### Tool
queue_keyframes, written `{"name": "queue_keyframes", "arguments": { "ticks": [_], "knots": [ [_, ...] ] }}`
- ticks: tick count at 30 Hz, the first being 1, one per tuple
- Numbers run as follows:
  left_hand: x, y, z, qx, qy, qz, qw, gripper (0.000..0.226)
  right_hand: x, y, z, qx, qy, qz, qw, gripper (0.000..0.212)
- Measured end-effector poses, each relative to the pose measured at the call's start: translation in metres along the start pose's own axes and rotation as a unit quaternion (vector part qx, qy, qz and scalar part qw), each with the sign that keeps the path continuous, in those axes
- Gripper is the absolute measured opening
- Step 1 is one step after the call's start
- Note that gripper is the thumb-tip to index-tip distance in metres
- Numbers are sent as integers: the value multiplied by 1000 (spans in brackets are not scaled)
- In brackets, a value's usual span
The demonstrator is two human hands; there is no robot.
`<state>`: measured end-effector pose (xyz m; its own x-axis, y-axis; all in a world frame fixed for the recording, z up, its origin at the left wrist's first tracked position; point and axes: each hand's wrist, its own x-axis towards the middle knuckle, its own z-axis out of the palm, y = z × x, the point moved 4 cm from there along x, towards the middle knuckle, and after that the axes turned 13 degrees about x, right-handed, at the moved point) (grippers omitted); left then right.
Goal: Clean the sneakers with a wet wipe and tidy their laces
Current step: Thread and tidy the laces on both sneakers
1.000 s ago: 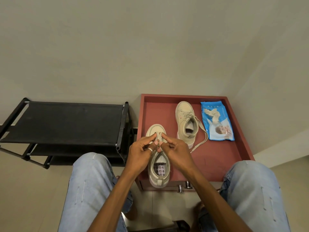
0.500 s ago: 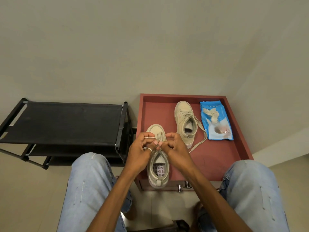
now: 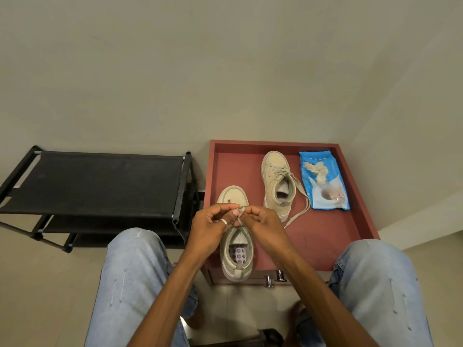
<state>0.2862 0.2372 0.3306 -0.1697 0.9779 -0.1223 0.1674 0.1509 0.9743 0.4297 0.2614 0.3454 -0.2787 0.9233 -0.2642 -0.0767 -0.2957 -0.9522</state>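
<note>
both hands meet over the near sneaker (image 3: 236,256), which sits on the red worktop (image 3: 323,236) with its toe toward 12 o'clock and its heel reaching past the front edge. the left hand (image 3: 208,226), with a ring (image 3: 223,222) on one finger, and the right hand (image 3: 263,226) have curled fingers, and each pinches that shoe's lace (image 3: 241,210) just above the tongue; the fingertips hide how the lace runs between them. at 1 o'clock from this shoe, apart from it, the second sneaker (image 3: 276,181) lies toe-away, its loose lace (image 3: 300,209) trailing on the worktop toward 5 o'clock. just beside it at 3 o'clock a blue pack of wipes (image 3: 325,196) lies flat with a crumpled wipe (image 3: 317,171) on top. a black shoe rack (image 3: 95,181) stands at 9 o'clock of the worktop.
</note>
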Motion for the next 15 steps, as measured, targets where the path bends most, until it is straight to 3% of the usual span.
{"name": "queue_keyframes", "arguments": {
  "ticks": [10,15],
  "knots": [
    [2,-8,-3,48,6,-13,999,17,-3,-6,3,-36,-4,-40,999,23],
    [4,-7,-5,4,6,-73,997,40,-3,-5,4,-38,-5,-46,998,24]
  ]
}}
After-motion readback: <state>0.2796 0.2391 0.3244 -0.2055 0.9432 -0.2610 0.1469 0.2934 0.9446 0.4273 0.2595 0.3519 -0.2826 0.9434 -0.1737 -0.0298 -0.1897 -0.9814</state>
